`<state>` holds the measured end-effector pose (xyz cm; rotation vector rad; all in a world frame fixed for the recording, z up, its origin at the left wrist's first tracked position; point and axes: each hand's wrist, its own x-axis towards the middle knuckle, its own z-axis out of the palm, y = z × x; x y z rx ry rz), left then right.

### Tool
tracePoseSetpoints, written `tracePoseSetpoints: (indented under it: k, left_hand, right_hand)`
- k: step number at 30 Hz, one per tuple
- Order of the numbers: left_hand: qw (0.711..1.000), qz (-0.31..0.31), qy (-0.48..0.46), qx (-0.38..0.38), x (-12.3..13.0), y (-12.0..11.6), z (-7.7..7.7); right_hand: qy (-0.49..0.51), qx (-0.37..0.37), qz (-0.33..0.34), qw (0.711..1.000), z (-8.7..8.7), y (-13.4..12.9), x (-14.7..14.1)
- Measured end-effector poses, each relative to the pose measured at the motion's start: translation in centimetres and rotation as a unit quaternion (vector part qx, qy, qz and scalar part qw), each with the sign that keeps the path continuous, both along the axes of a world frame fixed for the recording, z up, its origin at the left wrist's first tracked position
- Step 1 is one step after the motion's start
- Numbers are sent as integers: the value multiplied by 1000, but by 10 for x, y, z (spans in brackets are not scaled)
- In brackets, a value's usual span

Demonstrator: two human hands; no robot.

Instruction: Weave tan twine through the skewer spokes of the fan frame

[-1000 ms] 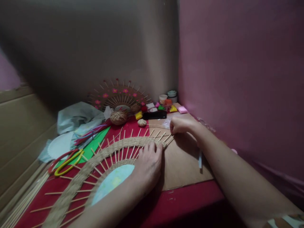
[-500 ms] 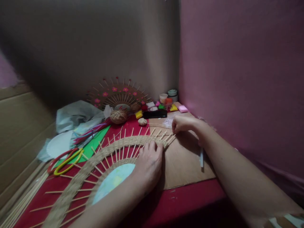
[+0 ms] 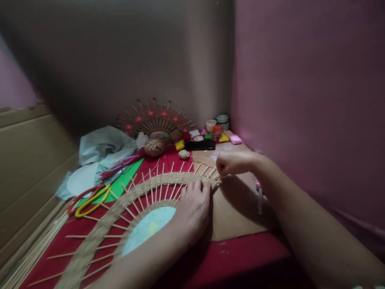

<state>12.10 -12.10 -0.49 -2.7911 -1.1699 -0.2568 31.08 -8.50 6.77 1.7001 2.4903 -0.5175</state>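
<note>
Stick fan [image 3: 132, 195] on red worktop [image 3: 240, 255], cardboard [image 3: 231, 222] under right end.
My left hand [image 3: 195, 205] lies flat on it; right hand [image 3: 233, 162] curled, grip unclear. Scissors [image 3: 106, 190] left, phone [image 3: 200, 145] behind, pink wall [image 3: 306, 80] right.

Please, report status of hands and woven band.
Left hand on curved tan woven band. Right hand curled at its right end, grip hidden. Small beige twine ball beyond.

The left hand [image 3: 194, 206], beside the left part of the brown board [image 3: 224, 224], is bare, and its forearm is also uncovered. The right hand [image 3: 234, 162], above the far part of the board, is bare too, with a slim forearm becoming wider toward the elbow. Nearer than the board, to its right, a sleeve edge [image 3: 357, 287] shows small and pale, its pattern unclear.
</note>
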Motion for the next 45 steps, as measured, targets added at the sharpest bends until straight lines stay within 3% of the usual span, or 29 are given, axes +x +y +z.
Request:
tracePoseSetpoints:
  k: [10,17,23,26,30,37,45]
  left_hand:
    - [998,3,-57,4,5,9,0]
    - [999,-6,-28,-43,10,22,0]
    - [998,3,-29,-64,11,21,2]
    - [996,9,-33,-82,11,23,5]
    - [993,16,-54,-104,10,25,5]
    - [994,4,-79,-79,11,24,-3]
    - [994,13,-86,-73,9,24,-3]
  right_hand:
    - [-6,26,61,998,4,-13,-14]
    - [19,116,31,993,8,-18,-17]
    - [68,101,38,992,10,-21,-21]
    - [78,109,39,990,6,-19,-21]
    - [28,152,-10,988,-4,-10,-10]
    - [25,104,12,994,-9,-12,12]
    - [-2,52,-60,997,-18,-16,10]
